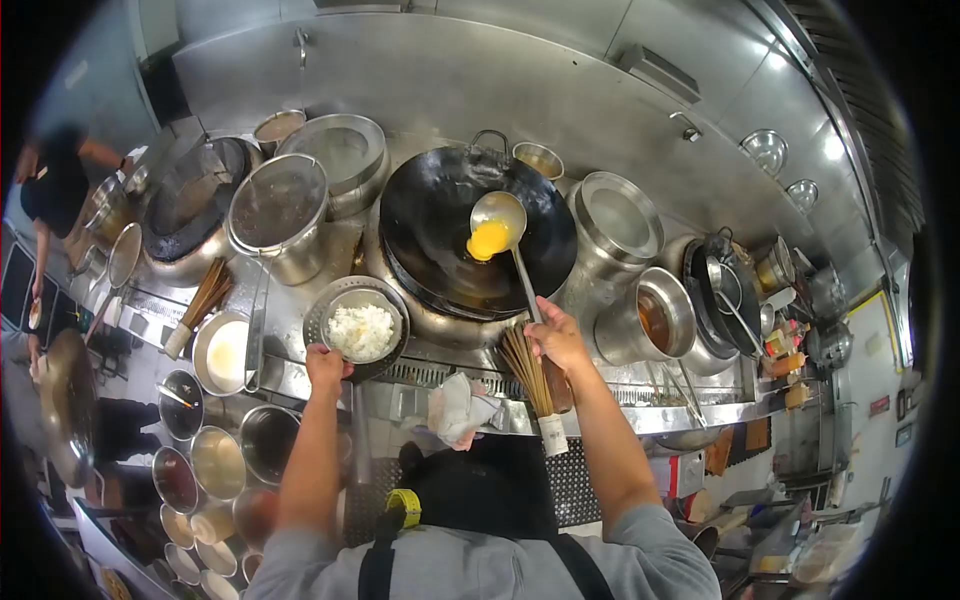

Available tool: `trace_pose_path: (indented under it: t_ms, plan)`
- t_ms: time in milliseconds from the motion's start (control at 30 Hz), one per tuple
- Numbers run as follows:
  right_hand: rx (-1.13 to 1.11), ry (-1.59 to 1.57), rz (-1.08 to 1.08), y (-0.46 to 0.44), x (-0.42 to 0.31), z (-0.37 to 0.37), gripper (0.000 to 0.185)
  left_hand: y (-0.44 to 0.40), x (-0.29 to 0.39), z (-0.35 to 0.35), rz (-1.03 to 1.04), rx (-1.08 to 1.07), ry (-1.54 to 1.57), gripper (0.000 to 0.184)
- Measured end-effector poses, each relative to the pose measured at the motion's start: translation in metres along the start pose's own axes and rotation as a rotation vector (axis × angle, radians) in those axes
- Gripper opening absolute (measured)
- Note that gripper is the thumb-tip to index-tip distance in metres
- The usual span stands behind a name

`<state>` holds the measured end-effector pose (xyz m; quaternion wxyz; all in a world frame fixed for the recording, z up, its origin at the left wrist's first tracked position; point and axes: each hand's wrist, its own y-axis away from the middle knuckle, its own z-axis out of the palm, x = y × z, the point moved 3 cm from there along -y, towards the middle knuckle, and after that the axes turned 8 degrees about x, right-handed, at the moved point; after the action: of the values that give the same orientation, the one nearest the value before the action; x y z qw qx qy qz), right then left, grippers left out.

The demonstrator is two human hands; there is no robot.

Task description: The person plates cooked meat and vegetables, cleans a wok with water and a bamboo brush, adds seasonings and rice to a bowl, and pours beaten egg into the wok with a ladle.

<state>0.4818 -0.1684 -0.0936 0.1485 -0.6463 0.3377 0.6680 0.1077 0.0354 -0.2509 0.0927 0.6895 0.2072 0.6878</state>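
My left hand (328, 368) is closed on the rim of a metal bowl of white rice (362, 332). That bowl is over a perforated strainer (318, 318), whose handle points toward me. My right hand (560, 335) grips the long handle of a ladle (505, 207). The ladle's bowl is tilted over the black wok (420, 215), with yellow beaten egg (488, 240) at its lip. Whether the egg has reached the wok's surface I cannot tell. A bamboo wok brush (522, 365) lies just beneath my right hand.
Left of the wok stand a pot with a mesh strainer (278, 205) and a lidded pot (340, 150). To the right are a steel pot (620, 215) and a pot of brown liquid (685, 315). A crumpled cloth (462, 408) lies at the front edge. Another person (60, 185) is at far left.
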Motion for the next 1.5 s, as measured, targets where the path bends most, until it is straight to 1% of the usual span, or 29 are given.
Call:
trace_pose_path:
  t_ms: [67, 133, 200, 233, 267, 333, 367, 400, 433, 467, 500, 600, 700, 733, 833, 900, 933, 967, 1033, 1067, 1167, 1200, 1233, 1267, 1333, 1367, 1400, 1433, 1500]
  plan:
    - [0.009, 0.136, -0.067, 0.002, 0.003, 0.001, 0.069, -0.002, -0.007, -0.003, -0.043, -0.008, 0.004, 0.023]
    - [0.012, 0.327, -0.138, 0.011, -0.006, 0.005, 0.065, 0.003, -0.013, -0.007, -0.038, -0.036, -0.061, 0.031]
    - [0.041, 0.682, -0.415, 0.003, 0.004, 0.0, 0.063, 0.008, -0.012, -0.013, -0.014, -0.048, -0.108, 0.039]
    - [0.053, 0.851, -0.566, 0.006, 0.002, 0.001, 0.062, 0.018, -0.006, -0.017, 0.231, -0.081, -0.17, 0.046]
    - [0.063, 0.962, -0.55, 0.01, 0.002, 0.0, 0.062, 0.03, -0.001, -0.021, 0.48, -0.09, -0.238, 0.052]
    - [0.013, 1.017, -0.849, 0.008, 0.013, -0.005, 0.064, 0.042, -0.031, -0.034, 0.566, 0.105, -0.175, 0.038]
    - [-0.057, 0.916, -0.547, 0.034, -0.019, 0.011, 0.062, 0.083, -0.005, -0.047, 0.501, 0.068, -0.202, 0.034]
    - [-0.091, 1.011, -0.363, 0.041, -0.026, 0.014, 0.064, 0.129, 0.024, -0.058, 0.435, 0.032, -0.233, 0.03]
    - [-0.118, 1.019, -0.478, 0.033, -0.017, 0.009, 0.065, 0.157, 0.031, -0.073, 0.439, 0.048, -0.328, 0.031]
    - [-0.137, 1.035, -0.544, 0.023, -0.007, 0.004, 0.065, 0.161, 0.009, -0.08, 0.566, 0.105, -0.196, 0.03]
    - [-0.137, 1.05, -0.601, 0.011, -0.001, -0.002, 0.066, 0.209, 0.035, -0.094, 0.503, 0.138, -0.263, 0.023]
    - [-0.136, 0.974, -0.838, -0.023, 0.031, -0.019, 0.07, 0.263, -0.01, -0.136, 0.414, 0.21, -0.196, 0.021]
    - [-0.056, 1.302, -0.586, 0.039, -0.015, -0.005, 0.065, 0.328, -0.051, -0.176, 0.312, 0.316, -0.178, 0.029]
    - [0.005, 1.337, -0.832, 0.046, -0.008, -0.007, 0.06, 0.347, -0.067, -0.187, 0.283, 0.368, -0.14, 0.032]
    - [-0.305, 0.876, -1.177, 0.105, -0.007, 0.025, 0.057, 0.414, -0.087, -0.211, 0.223, 0.539, 0.054, 0.043]
    - [-0.724, 0.63, -0.967, 0.179, 0.006, 0.06, 0.054, 0.455, -0.093, -0.225, 0.219, 0.646, 0.106, 0.043]
    - [-0.919, 0.658, -0.994, 0.211, 0.016, 0.072, 0.051, 0.474, -0.101, -0.231, 0.256, 0.72, 0.103, 0.042]
    - [-1.116, 0.591, -0.839, 0.237, 0.032, 0.082, 0.048, 0.492, -0.107, -0.238, 0.295, 0.795, 0.092, 0.04]
    - [-1.335, 0.642, -0.838, 0.283, 0.057, 0.093, 0.047, 0.528, -0.121, -0.251, 0.321, 0.914, 0.174, 0.029]
    - [-1.43, 0.584, -0.885, 0.312, 0.057, 0.093, 0.045, 0.535, -0.146, -0.259, 0.469, 0.984, 0.209, 0.02]
    - [-1.597, 0.604, -0.909, 0.359, 0.078, 0.095, 0.044, 0.606, -0.169, -0.285, 0.466, 1.276, 0.022, 0.025]
    - [-1.626, 0.659, -0.97, 0.37, 0.086, 0.098, 0.043, 0.631, -0.184, -0.299, 0.386, 1.273, 0.046, 0.024]
    - [-1.656, 0.668, -0.994, 0.385, 0.092, 0.101, 0.043, 0.664, -0.187, -0.311, 0.277, 1.416, -0.07, 0.021]
    - [-1.679, 0.673, -1.014, 0.398, 0.099, 0.102, 0.043, 0.693, -0.204, -0.325, 0.196, 1.536, -0.007, 0.021]
    - [-1.724, 0.667, -1.033, 0.428, 0.113, 0.1, 0.043, 0.755, -0.253, -0.357, 0.042, 1.803, -0.143, 0.022]
    - [-1.742, 0.653, -1.04, 0.447, 0.118, 0.099, 0.043, 0.791, -0.274, -0.376, -0.042, 1.965, -0.393, 0.02]
    - [-1.749, 0.635, -1.049, 0.461, 0.122, 0.096, 0.043, 0.829, -0.296, -0.392, 0.066, 2.186, -0.597, 0.016]
    - [-1.776, 0.636, -1.042, 0.471, 0.132, 0.093, 0.042, 0.866, -0.3, -0.402, -0.037, 2.233, -0.671, 0.019]
    - [-1.799, 0.608, -1.026, 0.495, 0.153, 0.092, 0.042, 0.922, -0.315, -0.423, -0.308, 2.235, -0.762, 0.038]
